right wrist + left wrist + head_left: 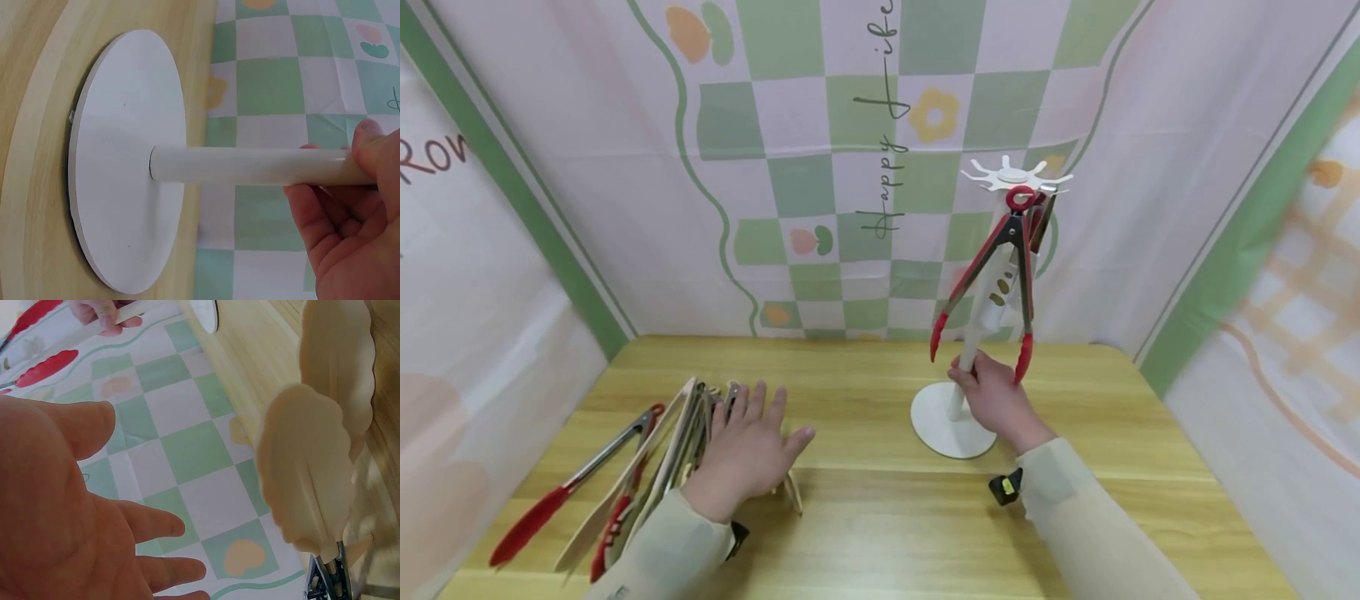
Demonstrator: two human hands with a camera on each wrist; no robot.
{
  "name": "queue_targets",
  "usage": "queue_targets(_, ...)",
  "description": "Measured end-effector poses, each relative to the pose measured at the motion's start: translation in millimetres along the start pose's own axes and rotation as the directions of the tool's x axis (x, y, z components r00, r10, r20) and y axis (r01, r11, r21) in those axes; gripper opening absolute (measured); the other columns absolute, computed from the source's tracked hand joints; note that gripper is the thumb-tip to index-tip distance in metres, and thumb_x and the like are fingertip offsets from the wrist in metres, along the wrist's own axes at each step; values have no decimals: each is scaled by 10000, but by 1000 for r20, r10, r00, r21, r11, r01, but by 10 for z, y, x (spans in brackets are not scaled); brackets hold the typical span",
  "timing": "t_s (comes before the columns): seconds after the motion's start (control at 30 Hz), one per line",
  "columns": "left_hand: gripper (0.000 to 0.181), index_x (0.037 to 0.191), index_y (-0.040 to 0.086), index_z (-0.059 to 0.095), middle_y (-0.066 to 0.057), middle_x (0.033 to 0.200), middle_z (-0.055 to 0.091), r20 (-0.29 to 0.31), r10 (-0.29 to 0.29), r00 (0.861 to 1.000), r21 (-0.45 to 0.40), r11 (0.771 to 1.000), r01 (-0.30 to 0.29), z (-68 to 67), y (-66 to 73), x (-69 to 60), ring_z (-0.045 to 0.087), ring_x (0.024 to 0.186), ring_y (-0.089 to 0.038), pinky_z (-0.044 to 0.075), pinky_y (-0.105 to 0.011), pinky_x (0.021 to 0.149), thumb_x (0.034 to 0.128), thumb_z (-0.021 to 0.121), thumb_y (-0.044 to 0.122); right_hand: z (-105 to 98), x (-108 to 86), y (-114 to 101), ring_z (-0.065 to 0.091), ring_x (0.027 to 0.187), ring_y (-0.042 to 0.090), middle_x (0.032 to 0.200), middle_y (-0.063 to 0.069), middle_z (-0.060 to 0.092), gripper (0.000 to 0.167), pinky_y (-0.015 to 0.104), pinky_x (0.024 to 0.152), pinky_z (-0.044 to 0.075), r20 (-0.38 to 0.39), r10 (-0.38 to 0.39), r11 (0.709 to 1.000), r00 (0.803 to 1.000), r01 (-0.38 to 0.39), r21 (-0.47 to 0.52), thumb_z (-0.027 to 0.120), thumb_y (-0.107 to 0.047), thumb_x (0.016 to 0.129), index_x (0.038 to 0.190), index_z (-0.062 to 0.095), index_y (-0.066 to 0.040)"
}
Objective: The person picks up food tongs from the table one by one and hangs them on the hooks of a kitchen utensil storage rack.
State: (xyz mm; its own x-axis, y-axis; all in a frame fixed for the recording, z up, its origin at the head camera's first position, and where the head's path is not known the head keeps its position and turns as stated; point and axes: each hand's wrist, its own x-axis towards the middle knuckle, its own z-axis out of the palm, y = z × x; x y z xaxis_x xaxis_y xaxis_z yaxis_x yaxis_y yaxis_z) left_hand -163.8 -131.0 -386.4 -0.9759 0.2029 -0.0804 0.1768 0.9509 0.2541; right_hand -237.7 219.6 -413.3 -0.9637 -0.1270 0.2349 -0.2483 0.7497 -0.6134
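My right hand (pixel 997 398) grips the white pole (pixel 244 165) of an upright stand, low down, just above its round base (pixel 125 162). Red-tipped tongs (pixel 1027 292) hang spread from the stand's white hook ring (pixel 1011 177). Behind them hangs another dark and red utensil, mostly hidden. On the left, my left hand (pixel 747 462) has its fingers straight and spread, holding nothing. It is over the right side of several tongs (pixel 662 467). Scalloped beige tong heads (pixel 306 469) appear beside that hand in the left wrist view.
Red-tipped tongs with metal handles (pixel 604 457) lie at the far left of the pile. The wooden table (pixel 865 533) meets a checkered cloth backdrop (pixel 857 192) at the back. Cloth walls stand on both sides.
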Motion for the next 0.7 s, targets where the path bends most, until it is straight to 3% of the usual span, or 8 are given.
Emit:
queue_targets(0.2, 891, 1543, -54, 229, -280, 1589, 133, 15, 3, 1000, 25, 1000, -3, -12, 8, -31, 77, 1464, -443, -28, -630, 1125, 1006, 317, 652, -9, 13, 16, 649, 927, 264, 981, 72, 678, 176, 466, 790, 518, 22, -2, 1000, 1000, 3, -7, 541, -223, 1049, 1095, 613, -70)
queue_targets(0.4, 762, 1464, -132, 346, -300, 1510, 340, 4, 5, 1000, 76, 997, -5, -63, 6, -58, 287, 1400, -464, 162, -615, 1129, 1028, 486, 476, -32, 20, 6, 630, 897, 240, 976, 91, 666, 188, 448, 767, 508, 47, 19, 1000, 999, -20, 5, 532, -269, 1052, 1080, 598, -95)
queue_targets(0.5, 685, 1371, -132, 484, -298, 1373, 509, -22, 6, 1000, 89, 996, -4, -76, -14, -78, 447, 1282, -481, 296, -628, 1065, 1000, 564, 439, -34, 18, 1, 612, 865, 236, 964, 113, 658, 161, 439, 758, 500, 46, 17, 1000, 999, -17, 9, 540, -257, 1049, 1060, 588, -104)
queue_targets(0.6, 563, 1157, -99, 643, -258, 1120, 655, -34, 14, 999, 117, 993, -10, -57, -12, -125, 607, 1051, -447, 440, -593, 937, 970, 619, 431, -34, 11, -4, 608, 861, 241, 961, 119, 654, 139, 440, 761, 500, 46, 14, 1000, 999, -14, 8, 543, -236, 1048, 1056, 582, -103)
queue_targets(0.7, 486, 999, -50, 687, -212, 982, 679, -39, 29, 999, 126, 992, -24, -2, 11, -202, 636, 921, -412, 484, -575, 864, 944, 655, 431, -31, 9, -4, 602, 861, 242, 966, 122, 653, 144, 437, 759, 495, 52, 23, 1000, 998, -24, 8, 537, -244, 1050, 1055, 579, -107)
